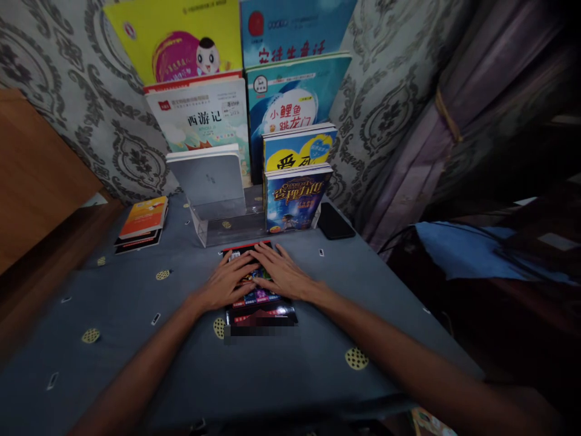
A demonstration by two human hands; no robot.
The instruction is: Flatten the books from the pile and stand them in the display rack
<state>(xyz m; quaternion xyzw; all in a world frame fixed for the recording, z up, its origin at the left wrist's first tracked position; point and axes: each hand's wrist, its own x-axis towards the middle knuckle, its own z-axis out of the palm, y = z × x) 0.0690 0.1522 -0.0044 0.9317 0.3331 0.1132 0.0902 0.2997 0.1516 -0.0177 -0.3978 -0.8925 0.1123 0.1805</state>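
A dark book (261, 313) with colourful pictures and a red top edge lies flat on the cloth-covered table. Resting on its left half is my left hand (228, 280), palm down with fingers stretched out. My right hand (282, 272) lies flat across the right half, its fingers spread and the fingertips meeting those of the left. Between them the hands hide much of the cover. Just beyond the book stands a clear acrylic book stand (227, 233), holding a grey book (211, 178) on its left and a blue-purple book (293, 203) on its right.
Taller books, among them a white one (200, 115) and a teal one (295, 91), rise in tiers behind. A black phone (334, 221) lies right of the stand. At the left is a small pile of books (143, 219). A purple curtain (417, 139) hangs at the right.
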